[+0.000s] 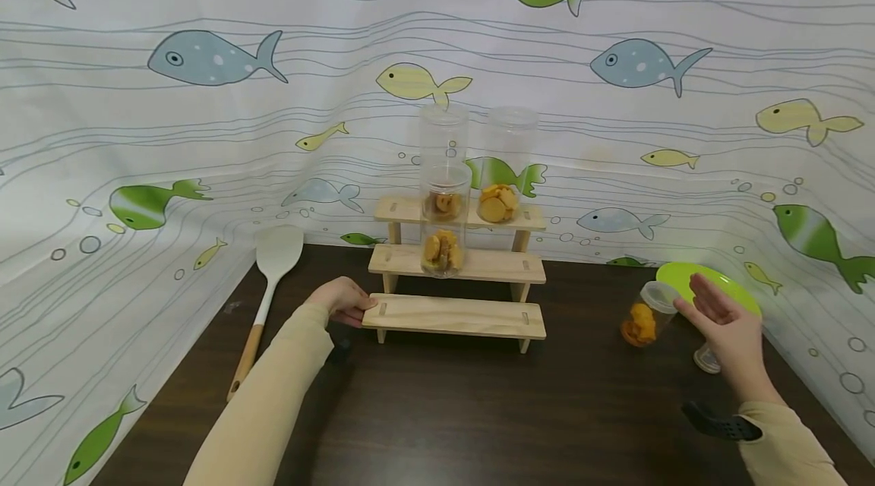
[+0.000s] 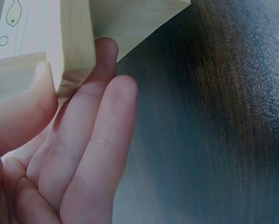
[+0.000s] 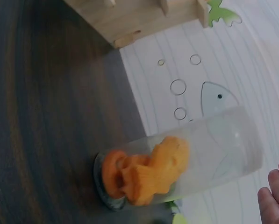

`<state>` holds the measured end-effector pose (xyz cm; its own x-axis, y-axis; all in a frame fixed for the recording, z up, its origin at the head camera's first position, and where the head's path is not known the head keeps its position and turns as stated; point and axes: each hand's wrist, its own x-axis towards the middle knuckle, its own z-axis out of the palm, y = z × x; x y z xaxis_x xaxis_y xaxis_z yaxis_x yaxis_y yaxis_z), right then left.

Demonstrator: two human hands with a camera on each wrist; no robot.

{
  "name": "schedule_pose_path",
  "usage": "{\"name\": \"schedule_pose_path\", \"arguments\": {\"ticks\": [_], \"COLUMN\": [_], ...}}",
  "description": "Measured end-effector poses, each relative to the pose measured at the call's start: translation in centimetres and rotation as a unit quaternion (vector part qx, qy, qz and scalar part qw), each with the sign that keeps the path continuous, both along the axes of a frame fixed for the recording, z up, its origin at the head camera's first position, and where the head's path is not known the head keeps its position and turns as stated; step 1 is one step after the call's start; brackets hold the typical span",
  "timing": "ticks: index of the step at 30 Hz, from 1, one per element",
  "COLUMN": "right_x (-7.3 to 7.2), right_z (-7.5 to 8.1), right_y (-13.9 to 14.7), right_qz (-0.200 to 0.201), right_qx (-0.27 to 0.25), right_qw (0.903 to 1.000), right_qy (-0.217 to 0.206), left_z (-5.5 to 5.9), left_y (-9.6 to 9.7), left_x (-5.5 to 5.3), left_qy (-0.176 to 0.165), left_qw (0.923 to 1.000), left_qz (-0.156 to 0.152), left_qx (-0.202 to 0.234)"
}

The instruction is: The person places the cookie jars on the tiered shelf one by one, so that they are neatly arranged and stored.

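At the left end of the lowest step of a three-tier wooden rack (image 1: 454, 317), my left hand (image 1: 339, 301) pinches the board. In the left wrist view the thumb lies on one side of the wood (image 2: 78, 46), with fingers under it. My right hand (image 1: 734, 330) is beside a clear jar (image 1: 661, 296) holding orange-brown snacks, fingers extended. In the right wrist view that jar (image 3: 218, 144) stands on the table, and the fingertips (image 3: 272, 205) are a little apart from its lidded end. Another snack jar (image 1: 443, 254) stands on the middle step.
Two more tall jars, one at right (image 1: 502, 201) and one partly hidden at left (image 1: 443, 137), stand on the top step. A white spatula (image 1: 276, 254) with wooden handle lies at left. Behind my right hand are a green plate (image 1: 683, 271) and a small clear round base (image 1: 706, 359). Fish-print sheeting (image 1: 615, 152) surrounds the table.
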<state>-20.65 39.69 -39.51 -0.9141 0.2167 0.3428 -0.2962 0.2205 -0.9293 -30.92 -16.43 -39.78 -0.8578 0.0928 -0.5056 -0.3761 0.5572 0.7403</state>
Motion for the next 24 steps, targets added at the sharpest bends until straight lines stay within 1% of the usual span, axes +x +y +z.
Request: {"name": "schedule_pose_path", "arguments": {"ticks": [3,6,8,10,12,13,15,17,19,21,24], "right_x": [-0.2,-0.6,-0.7,-0.8,-0.8,-0.8,-0.9,-0.9,-1.0,-1.2,-1.4], "right_z": [-0.6,-1.0,-1.2,-1.3,-1.4,-1.5,-1.6,-1.6,-1.5,-1.6,-1.8], "right_y": [0.2,0.4,0.4,0.5,0.4,0.4,0.4,0.3,0.2,0.1,-0.1], "right_qz": [-0.013,-0.019,-0.018,-0.009,-0.01,-0.014,-0.025,-0.037,-0.043,-0.042,-0.033], "right_qx": [0.019,0.019,0.018,0.013,0.038,0.062,0.106,0.148,0.17,0.161,0.117], "right_qw": [0.9997,0.9995,0.9993,0.9992,0.9976,0.9954,0.9888,0.9798,0.9741,0.9762,0.9852], "right_qy": [-0.011,-0.02,-0.027,-0.036,-0.057,-0.072,-0.102,-0.129,-0.143,-0.14,-0.121], "left_z": [0.0,-0.1,-0.2,-0.2,-0.2,-0.2,-0.1,-0.1,0.0,0.0,0.0], "left_y": [0.0,-0.1,-0.1,-0.1,-0.1,-0.1,-0.1,-0.1,-0.1,0.0,0.0], "left_x": [-0.1,-0.1,-0.2,-0.1,-0.1,0.0,0.0,0.0,0.0,0.0,0.0], "left_qy": [-0.002,-0.003,-0.004,-0.005,-0.006,-0.005,-0.005,-0.004,-0.005,-0.006,-0.007], "left_qw": [1.0,1.0,1.0,1.0,0.9999,0.9999,1.0,1.0,1.0,1.0,1.0], "left_qz": [0.0,0.001,-0.001,-0.001,-0.002,-0.003,-0.004,-0.003,-0.003,-0.002,-0.001], "left_qx": [0.001,0.0,0.003,0.005,0.008,0.008,0.008,0.006,0.005,0.005,0.005]}}
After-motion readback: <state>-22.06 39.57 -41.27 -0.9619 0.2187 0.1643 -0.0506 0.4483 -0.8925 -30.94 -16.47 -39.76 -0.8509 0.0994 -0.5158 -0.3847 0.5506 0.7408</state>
